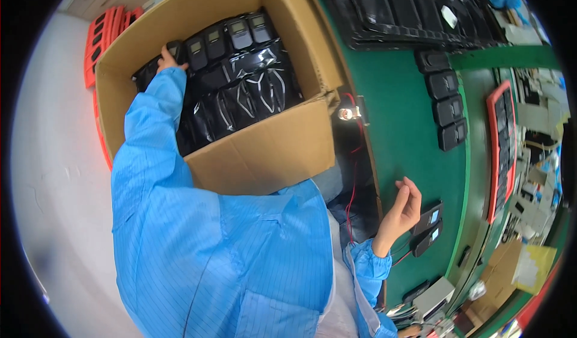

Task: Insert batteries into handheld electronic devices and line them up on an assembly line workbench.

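Left of us, red trays (pixel 99 43) stand beside the cardboard box (pixel 180 19). Inside, our left hand (pixel 171 60) grasps a black device (pixel 176 47) at its row's left end; we should align it with the 4 others (pixel 215 44). The near flap (pixel 264 151) hampers reach. Our right hand (pixel 399 215), loosely curled, looks empty near 2 handsets (pixel 429 238) on the green bench (pixel 390 133); 4 black cases (pixel 449 109) lie beyond.

Red slotted racks (pixel 96 46) at left, small glowing lamp (pixel 348 113) beside green bench (pixel 393 121), yellow sheet (pixel 534 270) at right
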The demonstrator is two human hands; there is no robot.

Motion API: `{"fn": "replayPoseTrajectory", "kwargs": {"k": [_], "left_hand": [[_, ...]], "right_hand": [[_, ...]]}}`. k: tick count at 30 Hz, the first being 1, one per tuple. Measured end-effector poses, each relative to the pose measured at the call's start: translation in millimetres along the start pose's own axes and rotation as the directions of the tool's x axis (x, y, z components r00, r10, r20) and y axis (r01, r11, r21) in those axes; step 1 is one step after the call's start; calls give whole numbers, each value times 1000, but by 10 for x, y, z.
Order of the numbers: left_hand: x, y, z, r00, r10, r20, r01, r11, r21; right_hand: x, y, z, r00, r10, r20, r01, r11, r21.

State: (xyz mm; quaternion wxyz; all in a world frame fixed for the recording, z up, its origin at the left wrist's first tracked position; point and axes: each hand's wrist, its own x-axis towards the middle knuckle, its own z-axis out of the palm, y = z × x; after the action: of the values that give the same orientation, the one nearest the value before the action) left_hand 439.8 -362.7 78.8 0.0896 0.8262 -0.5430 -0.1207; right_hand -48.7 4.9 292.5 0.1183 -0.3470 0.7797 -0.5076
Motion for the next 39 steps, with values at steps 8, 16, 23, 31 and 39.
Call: {"fn": "replayPoseTrajectory", "kwargs": {"k": [8, 16, 23, 31, 39], "left_hand": [[1021, -689, 66, 916, 381, -123, -386, 759, -523], [-1333, 1952, -1622, 377, 875, 303, -57, 349, -936], [-2865, 3695, -967, -91, 947, 308, -147, 293, -945], [-3217, 4043, -771, -134, 912, 389, -552, 257, -794], [-3033, 3750, -745, -36, 990, 133, -697, 70, -714]], "right_hand": [[64, 61, -62, 990, -121, 67, 124, 991, -44], [83, 82, -131, 981, -172, 92, 175, 984, -22], [55, 21, -101, 987, -158, 41, 157, 987, 28], [74, 81, -144, 996, -93, -14, 94, 984, 151], [106, -38, -92, 945, -312, 98, 327, 892, -311]]}}
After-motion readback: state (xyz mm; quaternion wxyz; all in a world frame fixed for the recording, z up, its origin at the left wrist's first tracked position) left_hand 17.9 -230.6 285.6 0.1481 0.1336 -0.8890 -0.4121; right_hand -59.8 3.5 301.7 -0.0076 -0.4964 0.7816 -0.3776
